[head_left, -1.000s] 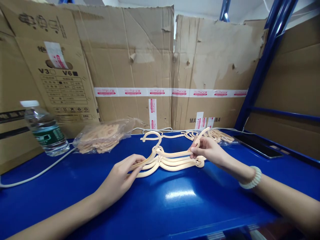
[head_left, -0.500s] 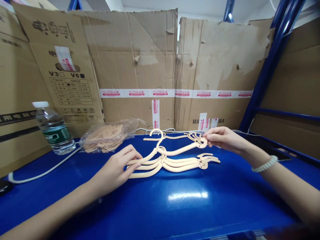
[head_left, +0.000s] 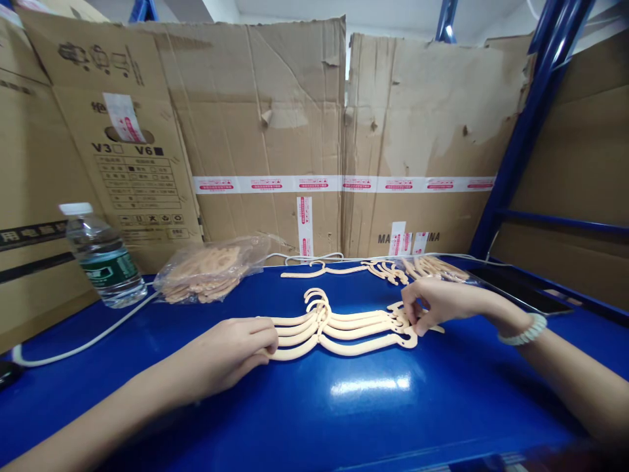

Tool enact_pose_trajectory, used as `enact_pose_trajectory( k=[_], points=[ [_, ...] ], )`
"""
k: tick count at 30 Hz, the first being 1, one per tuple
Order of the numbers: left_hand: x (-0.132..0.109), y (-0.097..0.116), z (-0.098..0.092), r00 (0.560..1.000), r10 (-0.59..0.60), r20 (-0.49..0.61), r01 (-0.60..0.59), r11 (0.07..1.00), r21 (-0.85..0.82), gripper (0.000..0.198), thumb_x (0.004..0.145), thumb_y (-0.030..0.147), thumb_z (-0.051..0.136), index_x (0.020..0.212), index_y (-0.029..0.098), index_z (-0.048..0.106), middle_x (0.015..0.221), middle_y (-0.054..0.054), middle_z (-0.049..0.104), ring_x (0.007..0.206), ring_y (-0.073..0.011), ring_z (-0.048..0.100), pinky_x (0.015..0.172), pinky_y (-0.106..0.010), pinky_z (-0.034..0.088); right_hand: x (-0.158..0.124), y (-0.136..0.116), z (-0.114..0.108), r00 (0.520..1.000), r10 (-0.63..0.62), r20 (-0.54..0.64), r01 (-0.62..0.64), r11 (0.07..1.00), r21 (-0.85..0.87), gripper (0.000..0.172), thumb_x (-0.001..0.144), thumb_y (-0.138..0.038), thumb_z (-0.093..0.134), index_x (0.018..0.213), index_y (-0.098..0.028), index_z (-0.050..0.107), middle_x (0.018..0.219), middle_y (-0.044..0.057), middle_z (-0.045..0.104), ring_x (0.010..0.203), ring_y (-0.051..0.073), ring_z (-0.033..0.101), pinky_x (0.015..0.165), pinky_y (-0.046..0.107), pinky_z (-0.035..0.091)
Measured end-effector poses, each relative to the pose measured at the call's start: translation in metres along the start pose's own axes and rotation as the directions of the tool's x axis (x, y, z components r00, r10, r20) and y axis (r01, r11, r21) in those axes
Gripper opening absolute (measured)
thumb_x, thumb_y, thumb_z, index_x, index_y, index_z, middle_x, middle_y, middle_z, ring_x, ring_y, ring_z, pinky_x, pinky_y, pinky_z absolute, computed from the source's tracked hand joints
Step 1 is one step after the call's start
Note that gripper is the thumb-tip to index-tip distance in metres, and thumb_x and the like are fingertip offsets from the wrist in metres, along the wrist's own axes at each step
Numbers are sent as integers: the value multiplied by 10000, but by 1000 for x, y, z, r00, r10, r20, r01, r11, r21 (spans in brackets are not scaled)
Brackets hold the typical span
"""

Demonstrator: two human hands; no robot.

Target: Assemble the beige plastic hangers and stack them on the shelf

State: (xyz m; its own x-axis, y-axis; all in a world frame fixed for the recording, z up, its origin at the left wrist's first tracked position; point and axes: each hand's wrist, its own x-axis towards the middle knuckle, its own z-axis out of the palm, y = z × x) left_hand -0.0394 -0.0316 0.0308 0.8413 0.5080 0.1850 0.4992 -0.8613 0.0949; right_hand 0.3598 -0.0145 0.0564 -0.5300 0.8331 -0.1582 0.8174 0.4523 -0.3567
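In the head view, a row of overlapping beige clothes hangers (head_left: 363,348) lies on the blue tabletop (head_left: 275,419), midway between the two hands, hooks bunched toward the far side. The left hand (head_left: 246,349) is clamped on their left ends, fingers over and thumb below. The right hand (head_left: 437,307) has thumb and fingertips bent down at the right ends, touching them; whether it pinches a piece cannot be told. A pale bracelet (head_left: 523,330) circles that wrist.

Behind lie a single hanger (head_left: 344,269) and a clear-wrapped pack (head_left: 211,265). Left of the pack stands a water bottle (head_left: 88,233), its green label (head_left: 109,269) bearing white lettering too small to read.

The printed carton (head_left: 142,190) at left reads "V3" beside an unfilled square and "V6" beside a filled one; the table beneath is illegible. White tape (head_left: 275,184) with tiny red print crosses the cardboard behind. Lower right, "MA" and "INA" show on the right-hand carton (head_left: 427,118), more white strips covering the letters between.
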Motion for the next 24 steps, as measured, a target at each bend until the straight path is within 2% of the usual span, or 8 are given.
enact_pose_trajectory(
  k=[3,7,10,13,21,24],
  points=[
    [2,-4,4,999,-10,-37,10,1000,-4,153,899,138,420,825,211,531,830,-7,576,731,-139,530,645,-225,383,2,3,1,1000,29,-10,-30,999,-30,360,652,-517,737,715,-163,718,739,56,673,685,199,606,601,266,420],
    [11,-8,14,988,-60,-141,65,997,30,210,937,172,369,815,194,539,824,-26,561,747,-153,521,675,-248,407,3,8,0,993,121,-16,-121,990,-66,265,648,-425,745,700,-168,701,695,46,663,655,203,601,567,268,394],
    [18,-12,23,972,-87,-220,99,994,47,214,946,179,369,863,190,566,861,-37,581,799,-166,539,717,-269,438,5,12,-2,985,162,-57,-166,982,-85,197,651,-356,731,687,-166,690,673,43,661,637,199,599,552,267,383],
    [21,-17,30,951,-79,-300,104,992,70,227,945,169,376,958,195,601,939,-55,605,869,-180,557,780,-300,469,8,18,-3,983,152,-99,-161,983,-89,167,652,-331,710,667,-168,678,658,38,662,619,189,595,535,263,379],
    [16,-21,35,946,-90,-310,116,991,68,285,908,129,405,1102,209,597,1071,-83,618,992,-215,583,886,-371,495,16,27,1,964,146,-223,-179,974,-137,127,685,-283,663,657,-161,639,628,38,639,595,174,572,513,257,369],
    [14,-17,32,944,-77,-320,107,991,77,303,898,123,421,1130,224,588,1113,-73,613,1027,-212,575,919,-376,487,15,32,-2,957,100,-272,-138,982,-126,149,711,-297,661,755,-156,649,673,40,634,620,175,569,533,263,396]
  ],
)
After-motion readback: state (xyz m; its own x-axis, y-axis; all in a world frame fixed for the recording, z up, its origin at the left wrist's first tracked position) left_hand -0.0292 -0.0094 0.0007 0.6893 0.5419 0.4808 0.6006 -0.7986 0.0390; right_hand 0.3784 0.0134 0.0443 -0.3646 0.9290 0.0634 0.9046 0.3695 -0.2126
